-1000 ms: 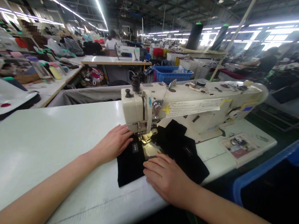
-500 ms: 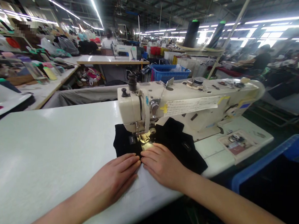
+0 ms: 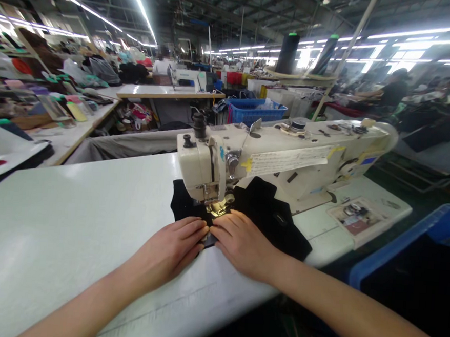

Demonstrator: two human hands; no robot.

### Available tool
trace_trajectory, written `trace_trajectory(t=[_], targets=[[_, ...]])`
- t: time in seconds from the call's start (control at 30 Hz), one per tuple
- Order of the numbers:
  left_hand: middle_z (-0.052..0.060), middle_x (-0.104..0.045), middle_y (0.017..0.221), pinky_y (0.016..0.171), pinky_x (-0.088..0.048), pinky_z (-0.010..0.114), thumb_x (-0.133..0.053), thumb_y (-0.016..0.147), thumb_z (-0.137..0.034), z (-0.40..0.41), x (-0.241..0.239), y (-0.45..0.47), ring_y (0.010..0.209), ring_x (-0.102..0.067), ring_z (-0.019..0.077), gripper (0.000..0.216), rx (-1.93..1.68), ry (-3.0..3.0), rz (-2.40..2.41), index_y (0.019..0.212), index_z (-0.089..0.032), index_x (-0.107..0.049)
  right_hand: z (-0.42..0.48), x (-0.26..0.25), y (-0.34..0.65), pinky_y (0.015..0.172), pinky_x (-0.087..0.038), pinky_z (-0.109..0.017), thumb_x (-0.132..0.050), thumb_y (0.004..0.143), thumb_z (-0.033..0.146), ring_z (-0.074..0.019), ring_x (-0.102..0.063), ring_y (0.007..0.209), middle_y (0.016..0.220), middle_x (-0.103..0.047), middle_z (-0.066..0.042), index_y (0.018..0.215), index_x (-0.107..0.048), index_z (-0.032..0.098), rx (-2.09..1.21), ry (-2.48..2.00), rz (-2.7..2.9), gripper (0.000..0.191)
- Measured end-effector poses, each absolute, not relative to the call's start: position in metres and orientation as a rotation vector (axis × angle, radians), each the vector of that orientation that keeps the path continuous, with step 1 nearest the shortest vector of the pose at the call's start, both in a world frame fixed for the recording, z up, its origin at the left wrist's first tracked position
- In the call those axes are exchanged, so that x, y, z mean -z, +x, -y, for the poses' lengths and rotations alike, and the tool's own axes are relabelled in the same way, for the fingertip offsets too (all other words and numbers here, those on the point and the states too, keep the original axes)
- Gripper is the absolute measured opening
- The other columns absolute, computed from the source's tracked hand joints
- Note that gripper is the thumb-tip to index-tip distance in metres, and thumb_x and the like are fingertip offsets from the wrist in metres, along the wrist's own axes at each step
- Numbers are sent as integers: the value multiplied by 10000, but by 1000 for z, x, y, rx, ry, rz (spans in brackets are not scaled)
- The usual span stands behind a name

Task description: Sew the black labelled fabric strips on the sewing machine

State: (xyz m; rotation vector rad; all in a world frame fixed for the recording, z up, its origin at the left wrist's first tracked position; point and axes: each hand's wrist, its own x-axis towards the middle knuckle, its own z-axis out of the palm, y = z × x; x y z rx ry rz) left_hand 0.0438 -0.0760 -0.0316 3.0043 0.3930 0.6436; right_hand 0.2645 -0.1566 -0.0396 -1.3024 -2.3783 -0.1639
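A small piece of black fabric (image 3: 182,202) lies under the needle end of a cream sewing machine (image 3: 194,171). My left hand (image 3: 175,244) has its fingers pressed together on the near edge of that fabric. Right beside it, my right hand (image 3: 241,241) also grips this edge, close in front of the lit presser foot (image 3: 217,209). The fingertips of both hands almost meet, and the fabric under them is mostly hidden. More black fabric pieces (image 3: 263,207), one with a small dark label (image 3: 279,218), lie to the right, next to my right hand.
The pale tabletop (image 3: 70,229) stretches to the left. A blue bin (image 3: 372,263) with dark contents stands at the lower right. Behind the machine are a blue basket (image 3: 256,109), thread cones (image 3: 287,52) and another sewing table (image 3: 157,91). Other people sit farther off.
Both hands have moved slightly forward toward the presser foot. The black fabric has shifted forward under it, and the label near the foot is now mostly hidden.
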Motion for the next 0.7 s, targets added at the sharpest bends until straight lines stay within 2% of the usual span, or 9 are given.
trace_trajectory(t=[0.13, 0.4, 0.6, 0.7], targets=[[127, -700, 1207, 984, -589, 377, -460, 1033, -257, 68, 31, 45, 1169, -643, 247, 325, -652, 3017, -412, 1259, -135, -660, 173, 36, 266, 1132, -384, -414, -476, 1031, 158, -230, -567, 1155, 1174, -665, -101, 1200, -620, 125, 182, -1267, 2376, 224], [118, -687, 1227, 998, -578, 392, -446, 1032, -273, 53, 30, 48, 1176, -635, 249, 324, -591, 2986, -460, 1230, -169, -681, 206, 32, 277, 1096, -410, -436, -494, 998, 107, -230, -580, 1106, 1160, -667, -103, 1125, -634, 134, 132, -1254, 2387, 191], [132, -679, 1232, 1007, -572, 405, -421, 1040, -290, 46, 25, 50, 1172, -635, 259, 345, -550, 3009, -498, 1208, -148, -687, 214, 22, 295, 863, -495, -432, -407, 1022, 116, -255, -589, 939, 1083, -683, -119, 1116, -655, 103, 198, -1344, 2272, 266], [124, -671, 1259, 1020, -565, 419, -411, 1044, -295, 43, 25, 49, 1190, -625, 261, 355, -523, 3017, -509, 1234, -153, -675, 214, 18, 307, 820, -493, -432, -394, 1046, 160, -254, -596, 899, 1049, -689, -116, 1133, -664, 115, 248, -1428, 2182, 287]])
